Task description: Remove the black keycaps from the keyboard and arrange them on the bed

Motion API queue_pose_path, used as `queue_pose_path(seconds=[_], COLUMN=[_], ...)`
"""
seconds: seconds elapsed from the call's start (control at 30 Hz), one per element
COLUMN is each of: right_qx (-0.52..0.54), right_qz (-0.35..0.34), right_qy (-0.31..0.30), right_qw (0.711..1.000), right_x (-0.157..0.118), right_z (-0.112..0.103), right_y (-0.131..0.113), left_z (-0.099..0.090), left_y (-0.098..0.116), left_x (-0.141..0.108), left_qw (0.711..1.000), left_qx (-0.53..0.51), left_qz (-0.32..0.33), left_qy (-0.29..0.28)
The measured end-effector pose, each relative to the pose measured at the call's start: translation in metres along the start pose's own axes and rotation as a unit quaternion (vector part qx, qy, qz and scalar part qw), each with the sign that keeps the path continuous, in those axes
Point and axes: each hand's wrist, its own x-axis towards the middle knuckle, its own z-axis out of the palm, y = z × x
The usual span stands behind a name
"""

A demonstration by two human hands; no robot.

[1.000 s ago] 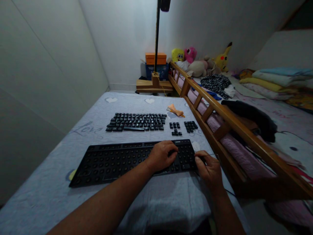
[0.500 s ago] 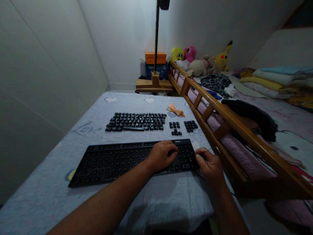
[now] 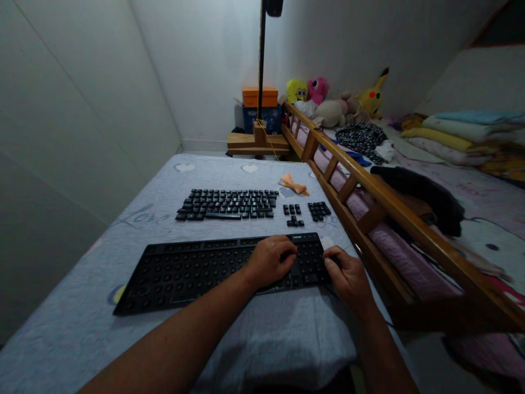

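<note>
A black keyboard base with its keycaps off lies across the cloth-covered table. My left hand rests on its right half, fingers curled together; whatever they hold, if anything, is hidden. At the base's right edge is my right hand, thumb and fingers pinched, with something too small to make out. Beyond the base, loose black keycaps are laid out in keyboard order. Smaller groups sit to their right: navigation keys, arrow keys and number-pad keys.
An orange cloth lies behind the small key groups. A wooden bed rail runs along the table's right side, with bedding and plush toys beyond. At the back stands a wooden stand with a black pole.
My right hand has shifted slightly left, closer to the keyboard base's right edge. My left hand has stayed nearly still.
</note>
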Motion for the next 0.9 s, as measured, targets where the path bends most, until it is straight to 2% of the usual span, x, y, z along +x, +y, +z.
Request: queue_pose_path(seconds=[0.4,0.63,0.9], right_qx=[0.002,-0.012,-0.026], right_qz=[0.063,0.041,0.050], right_qy=[-0.073,-0.117,-0.130], right_qw=[0.995,0.992,0.990], right_x=[0.003,0.005,0.007], right_z=[-0.004,-0.007,-0.012], right_y=[-0.001,0.002,0.002], left_z=[-0.002,0.000,0.001], left_y=[0.002,0.001,-0.001], left_x=[0.000,0.000,0.000], left_qw=[1.000,1.000,1.000], left_qx=[-0.004,-0.005,-0.003], left_qz=[0.000,0.005,0.007], left_qy=[-0.006,0.000,0.003])
